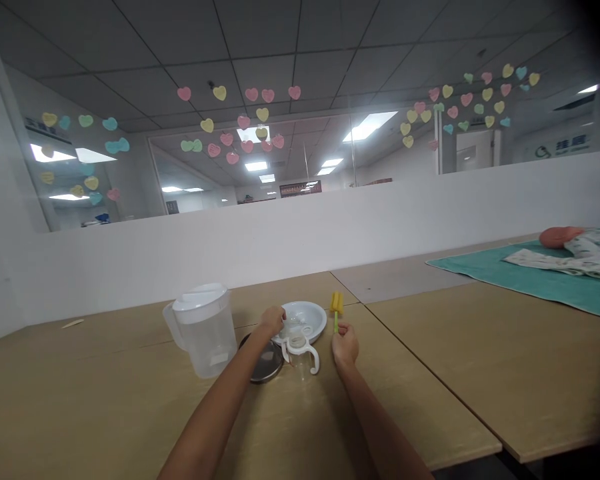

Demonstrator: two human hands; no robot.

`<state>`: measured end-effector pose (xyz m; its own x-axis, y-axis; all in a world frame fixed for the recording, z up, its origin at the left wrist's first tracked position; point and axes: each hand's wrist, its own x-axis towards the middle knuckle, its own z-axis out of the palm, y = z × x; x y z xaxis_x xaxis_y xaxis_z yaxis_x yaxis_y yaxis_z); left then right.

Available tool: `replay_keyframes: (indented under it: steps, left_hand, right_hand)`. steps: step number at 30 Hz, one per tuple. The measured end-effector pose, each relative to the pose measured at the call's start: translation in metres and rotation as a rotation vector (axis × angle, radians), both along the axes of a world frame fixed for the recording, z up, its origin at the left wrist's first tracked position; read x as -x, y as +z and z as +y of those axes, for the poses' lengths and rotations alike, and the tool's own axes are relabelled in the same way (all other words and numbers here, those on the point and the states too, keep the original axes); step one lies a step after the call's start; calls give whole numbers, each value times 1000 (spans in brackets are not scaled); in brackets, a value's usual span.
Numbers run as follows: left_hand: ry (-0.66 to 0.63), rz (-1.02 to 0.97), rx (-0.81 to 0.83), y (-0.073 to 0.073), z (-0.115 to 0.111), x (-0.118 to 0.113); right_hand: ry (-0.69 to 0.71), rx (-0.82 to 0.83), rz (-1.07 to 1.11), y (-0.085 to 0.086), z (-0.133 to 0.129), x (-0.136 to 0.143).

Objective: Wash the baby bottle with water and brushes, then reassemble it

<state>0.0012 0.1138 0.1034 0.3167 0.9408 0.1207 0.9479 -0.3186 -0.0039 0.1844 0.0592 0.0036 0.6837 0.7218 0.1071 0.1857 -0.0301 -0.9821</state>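
My right hand (346,343) is closed around the green handle of a bottle brush (337,305) with a yellow sponge head, which points up and away from me. At the left rim of a white bowl (321,325), the fingers of my left hand (274,320) are bent over the edge and partly hidden. Some clear and white pieces lie inside the bowl, too small to name. In front of it stands a clear baby bottle (301,363) with a white two-handled collar, its top uncovered. Beneath my left forearm is a dark round metal plate or lid (267,365), partly covered.
A translucent lidded pitcher (210,337) stands left of my left arm. A thin wooden stick (73,323) lies at the far left. A green towel (530,270) with patterned cloth and a reddish rounded object (559,237) is at the right. A low white wall (280,247) backs the tables.
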Motion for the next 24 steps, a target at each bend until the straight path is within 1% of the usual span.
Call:
replay_keyframes:
  steps: [3,8,11,15,18,22,24]
  left_hand:
    - [-8,-17,-28,0,0,-3]
    - [-79,-51,-27,-3,1,-9]
    - [-157,-75,-17,-1,-1,-13]
    - [-284,-93,47,0,-6,-19]
    - [-312,-83,118,-6,-3,-22]
    - [-319,-55,215,-18,7,-21]
    - [-307,-50,238,-21,10,-20]
  right_hand:
    - [4,-2,3,0,0,0]
    - [10,-13,6,1,-1,0]
    - [14,-16,6,1,-1,0]
    - [19,-11,8,0,-1,0]
    - [25,-5,8,1,-1,0]
    - [35,9,9,2,-1,-1]
    - [37,15,8,2,-1,-1]
